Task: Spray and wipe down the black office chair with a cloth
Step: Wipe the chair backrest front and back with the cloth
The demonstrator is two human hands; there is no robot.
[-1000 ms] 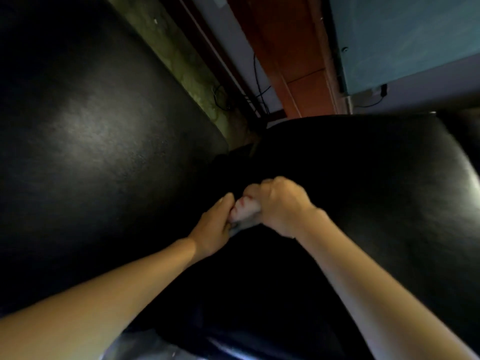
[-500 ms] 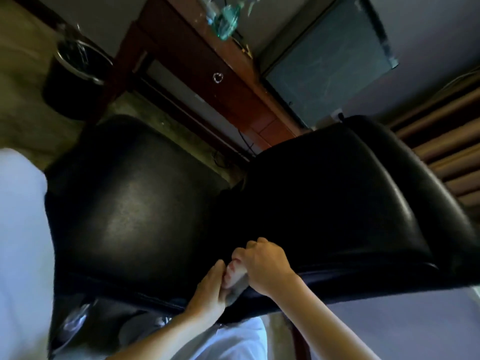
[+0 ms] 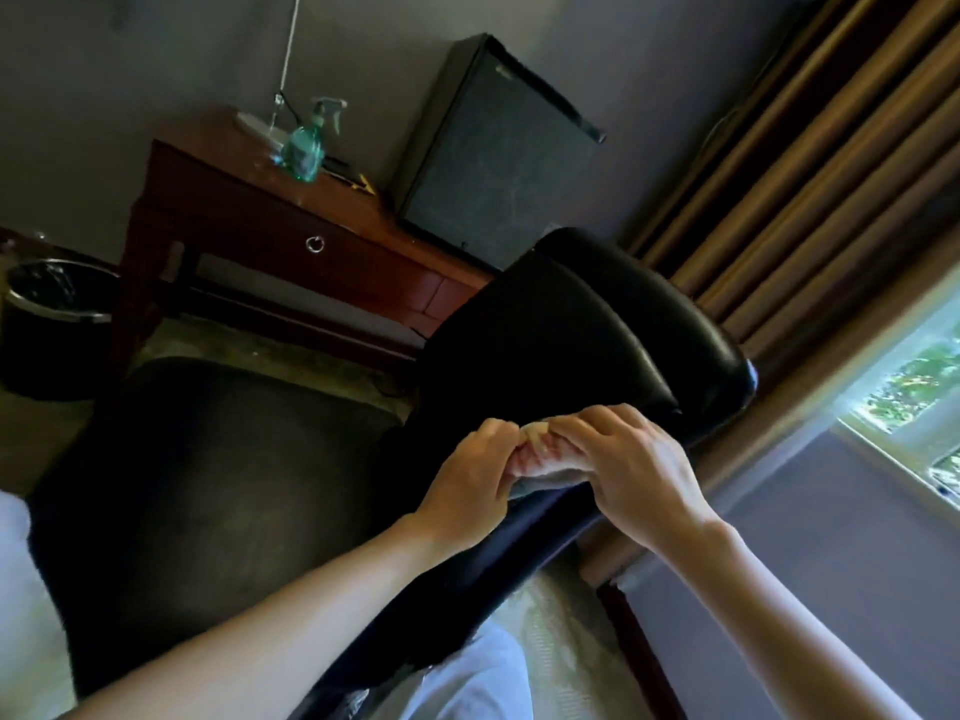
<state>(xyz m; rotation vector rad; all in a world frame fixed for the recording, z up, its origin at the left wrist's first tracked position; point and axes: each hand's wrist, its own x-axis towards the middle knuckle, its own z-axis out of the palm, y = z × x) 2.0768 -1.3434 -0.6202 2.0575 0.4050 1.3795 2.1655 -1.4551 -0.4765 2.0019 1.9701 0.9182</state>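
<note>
The black office chair [image 3: 550, 345] fills the middle of the tilted view, its seat at lower left and its backrest rising to the right. A small pale cloth [image 3: 540, 454] with a reddish patch is bunched on the backrest's side edge. My left hand [image 3: 467, 485] pinches the cloth's left end. My right hand [image 3: 628, 470] lies over its right part, fingers curled on it. Most of the cloth is hidden under my fingers. A green spray bottle [image 3: 304, 148] stands on the wooden desk [image 3: 249, 220] behind the chair.
A black mini fridge [image 3: 493, 153] stands beside the desk against the wall. A black waste bin [image 3: 52, 324] sits on the floor at left. Brown curtains [image 3: 810, 200] and a window [image 3: 914, 407] are at right. White fabric lies at the lower left and below the chair.
The view has pulled back and tilted, bringing the desk, fridge and curtains into sight. Both hands, still together on the cloth, have travelled from the seat crease to the backrest's side edge.
</note>
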